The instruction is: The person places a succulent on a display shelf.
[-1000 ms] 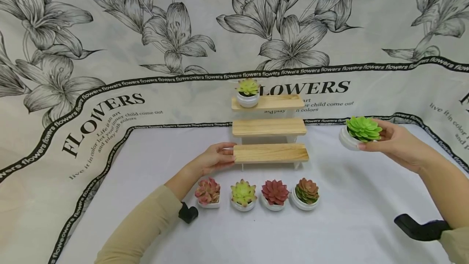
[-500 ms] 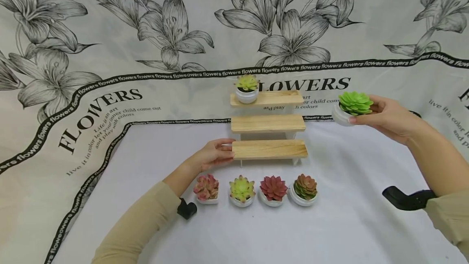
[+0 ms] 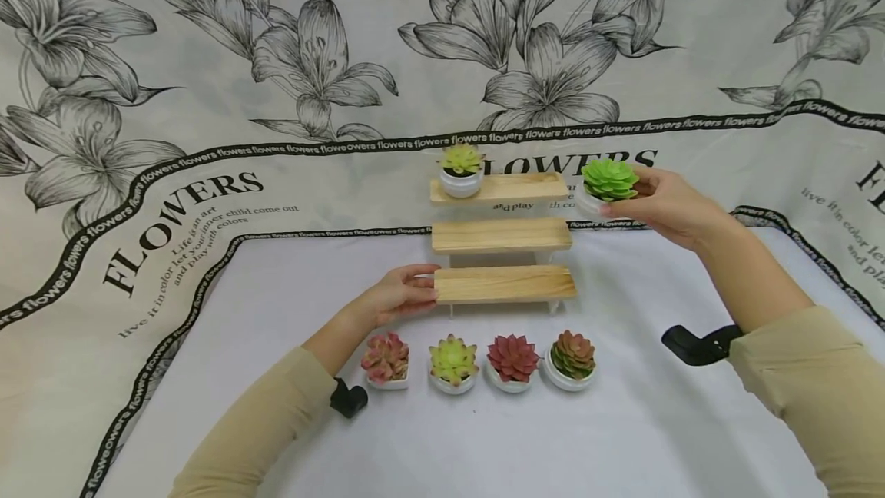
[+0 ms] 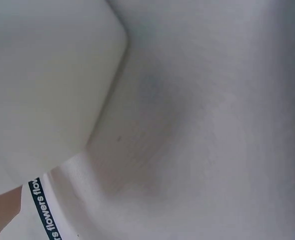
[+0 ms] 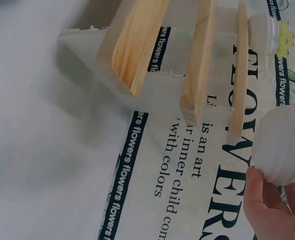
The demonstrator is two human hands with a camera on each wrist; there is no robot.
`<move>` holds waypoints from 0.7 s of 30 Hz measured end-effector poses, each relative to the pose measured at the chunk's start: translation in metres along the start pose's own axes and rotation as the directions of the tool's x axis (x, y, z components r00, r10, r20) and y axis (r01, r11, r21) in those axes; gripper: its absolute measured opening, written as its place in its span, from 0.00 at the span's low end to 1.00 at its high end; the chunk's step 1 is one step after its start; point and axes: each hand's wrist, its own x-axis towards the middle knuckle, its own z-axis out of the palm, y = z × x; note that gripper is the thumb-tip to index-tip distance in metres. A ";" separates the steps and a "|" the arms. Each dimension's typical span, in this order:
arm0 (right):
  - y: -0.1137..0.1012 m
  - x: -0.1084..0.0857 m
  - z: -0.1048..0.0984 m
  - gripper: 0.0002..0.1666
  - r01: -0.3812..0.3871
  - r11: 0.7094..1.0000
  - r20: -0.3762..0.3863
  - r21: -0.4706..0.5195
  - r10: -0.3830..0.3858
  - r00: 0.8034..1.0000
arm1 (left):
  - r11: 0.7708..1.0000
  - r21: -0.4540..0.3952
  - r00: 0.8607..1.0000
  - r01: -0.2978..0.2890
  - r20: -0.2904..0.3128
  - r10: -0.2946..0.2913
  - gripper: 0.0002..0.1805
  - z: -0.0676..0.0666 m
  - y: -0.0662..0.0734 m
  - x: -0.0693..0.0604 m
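My right hand (image 3: 667, 202) holds a white pot with a bright green succulent (image 3: 609, 180) in the air, just right of the top shelf (image 3: 518, 187). In the right wrist view my fingers pinch the white pot (image 5: 280, 145) from below, apart from the top board (image 5: 239, 75). My left hand (image 3: 392, 297) grips the left end of the bottom shelf (image 3: 505, 285). The middle shelf (image 3: 501, 235) is bare. A yellow-green succulent in a round white pot (image 3: 461, 181) stands on the top shelf's left end.
In front of the stand, in a row on the white cloth (image 3: 484, 444), are a pink succulent (image 3: 385, 357), a yellow-green one (image 3: 452, 360), a dark red one (image 3: 512, 358) and a reddish-green one (image 3: 572, 355). A flower-printed cloth (image 3: 332, 190) hangs behind. The left wrist view shows mostly a blurred pale surface.
My right hand has carried the green succulent left and upward, from the far right to beside the top shelf. My left hand keeps its grip on the bottom shelf.
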 end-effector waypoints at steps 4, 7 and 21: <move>-0.004 0.008 0.010 0.47 -0.003 1.000 -0.022 -0.004 0.003 1.000 | 1.000 0.009 1.000 0.004 0.006 -0.005 0.31 0.000 -0.001 0.000; -0.008 0.014 0.017 0.49 0.007 1.000 -0.029 0.002 -0.007 1.000 | 1.000 0.006 1.000 0.008 0.003 -0.008 0.31 0.000 -0.001 0.000; -0.021 0.034 0.043 0.45 0.058 0.997 -0.102 0.059 -0.052 0.993 | 1.000 0.023 1.000 -0.011 0.012 0.011 0.31 0.000 -0.002 -0.002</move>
